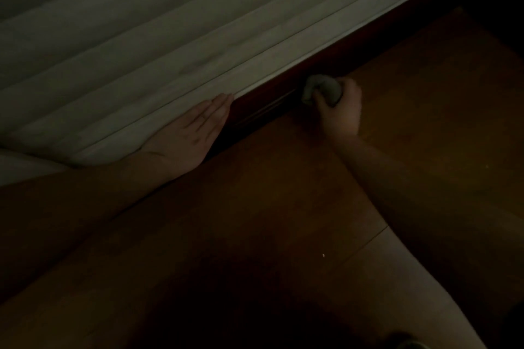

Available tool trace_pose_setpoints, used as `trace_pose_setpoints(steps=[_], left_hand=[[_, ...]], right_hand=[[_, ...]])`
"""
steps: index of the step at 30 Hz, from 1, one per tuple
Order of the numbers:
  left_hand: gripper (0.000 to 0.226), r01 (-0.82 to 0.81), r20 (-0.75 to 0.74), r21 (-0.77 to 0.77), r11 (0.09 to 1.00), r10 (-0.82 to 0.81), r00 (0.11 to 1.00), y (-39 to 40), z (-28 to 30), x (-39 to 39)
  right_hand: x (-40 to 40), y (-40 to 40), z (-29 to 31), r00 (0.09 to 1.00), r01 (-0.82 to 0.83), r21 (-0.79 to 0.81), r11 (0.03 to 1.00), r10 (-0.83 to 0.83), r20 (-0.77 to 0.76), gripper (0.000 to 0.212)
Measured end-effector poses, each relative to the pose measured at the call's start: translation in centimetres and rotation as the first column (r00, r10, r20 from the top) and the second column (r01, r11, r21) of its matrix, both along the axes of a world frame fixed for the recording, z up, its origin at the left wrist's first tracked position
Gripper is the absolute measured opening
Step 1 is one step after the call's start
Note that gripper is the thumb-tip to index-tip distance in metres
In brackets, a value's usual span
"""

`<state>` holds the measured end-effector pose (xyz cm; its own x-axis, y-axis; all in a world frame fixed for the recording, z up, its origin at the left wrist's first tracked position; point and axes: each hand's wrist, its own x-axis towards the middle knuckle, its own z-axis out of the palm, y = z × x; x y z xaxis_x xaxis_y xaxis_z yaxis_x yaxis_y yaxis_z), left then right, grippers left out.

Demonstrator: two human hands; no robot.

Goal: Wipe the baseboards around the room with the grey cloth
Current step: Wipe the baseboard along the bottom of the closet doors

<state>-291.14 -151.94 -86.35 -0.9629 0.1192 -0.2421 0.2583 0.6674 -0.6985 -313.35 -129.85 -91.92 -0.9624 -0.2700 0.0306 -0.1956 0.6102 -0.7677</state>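
Right hand (338, 105) gripping cloth (321, 88), left hand (192, 133) flat

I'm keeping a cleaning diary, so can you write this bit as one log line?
step: wiping baseboard | right hand: grips grey cloth against it | left hand: flat on pale curtain | light: dim

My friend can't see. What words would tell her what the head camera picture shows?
In a dim room, a person's right hand grips a bunched grey cloth against the dark baseboard by a wooden floor. The left hand rests flat, fingers straight, on pale pleated curtains above the baseboard.
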Motion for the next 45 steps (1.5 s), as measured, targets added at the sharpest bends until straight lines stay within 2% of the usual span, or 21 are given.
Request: trace_pose_setpoints(steps=[3, 5, 9, 11, 17, 23, 28, 31, 33, 37, 39, 42, 45], left_hand=[[0.056, 0.016, 0.003, 0.009, 1.0, -0.016, 1.0, 0.0, -0.2, -0.1], [0.057, 0.011, -0.006, 0.002, 1.0, -0.011, 1.0, -0.1, -0.4, -0.1], [0.059, 0.064, -0.098, 0.034, 0.997, -0.06, 0.993, -0.5, -1.2, 0.0], [0.059, 0.068, -0.111, 0.046, 0.997, -0.063, 0.992, -0.6, -1.4, -0.1], [0.059, 0.036, -0.114, 0.009, 0.999, -0.035, 0.993, -0.4, -1.4, 0.0], [0.058, 0.062, -0.122, 0.014, 0.998, -0.06, 0.991, -0.6, -1.4, 0.1], [0.059, 0.022, -0.097, 0.012, 1.0, -0.02, 0.995, -0.2, -1.2, 0.1], [0.058, -0.03, -0.056, -0.031, 0.999, 0.028, 0.998, 0.1, -0.8, -0.1], [0.06, -0.061, -0.019, 0.003, 0.998, 0.061, 0.998, 0.1, -0.5, -0.1], [0.056, -0.035, -0.05, 0.039, 0.999, 0.037, 0.998, -0.4, -0.9, 0.1], [0.057, -0.028, -0.044, 0.041, 0.999, 0.029, 0.999, -0.4, -0.9, 0.2], [0.059, -0.006, -0.015, 0.016, 1.0, 0.006, 1.0, 0.0, -0.6, 0.1], [0.058, -0.01, -0.013, 0.011, 1.0, 0.01, 1.0, 0.2, -0.2, 0.2]], right_hand=[[5.7, -1.4, -0.4, 0.911, -0.407, 0.077, 0.91, 0.41, -0.037, 0.049], [8.8, -2.9, -0.3, 0.852, -0.521, 0.081, 0.85, 0.524, -0.015, 0.048], [12.4, -5.4, 0.5, 0.874, -0.486, 0.016, 0.874, 0.486, 0.006, 0.047], [12.5, -6.0, 1.0, 0.878, -0.478, 0.047, 0.877, 0.478, 0.003, 0.048], [11.6, -6.5, 2.5, 0.852, -0.52, 0.168, 0.837, 0.524, 0.027, 0.048], [12.5, -7.0, 2.5, 0.873, -0.486, 0.162, 0.859, 0.486, 0.037, 0.048], [10.6, -6.2, 1.8, 0.842, -0.535, 0.134, 0.834, 0.539, 0.007, 0.044], [6.5, -3.9, 1.1, 0.866, -0.487, 0.161, 0.859, 0.498, -0.037, 0.044], [3.3, -1.9, 0.8, 0.905, -0.404, 0.172, 0.899, 0.419, -0.065, 0.044], [-3.5, 0.9, 2.3, 0.99, -0.11, 0.161, 0.981, 0.122, -0.068, 0.04], [-6.5, 1.6, 3.5, 0.998, 0.034, 0.156, 0.987, -0.025, -0.055, 0.04], [-7.9, 1.9, 4.4, 0.998, 0.056, 0.169, 0.984, -0.053, -0.019, 0.041], [-6.0, 1.8, 3.7, 0.999, 0.045, 0.142, 0.989, -0.044, -0.012, 0.04]])
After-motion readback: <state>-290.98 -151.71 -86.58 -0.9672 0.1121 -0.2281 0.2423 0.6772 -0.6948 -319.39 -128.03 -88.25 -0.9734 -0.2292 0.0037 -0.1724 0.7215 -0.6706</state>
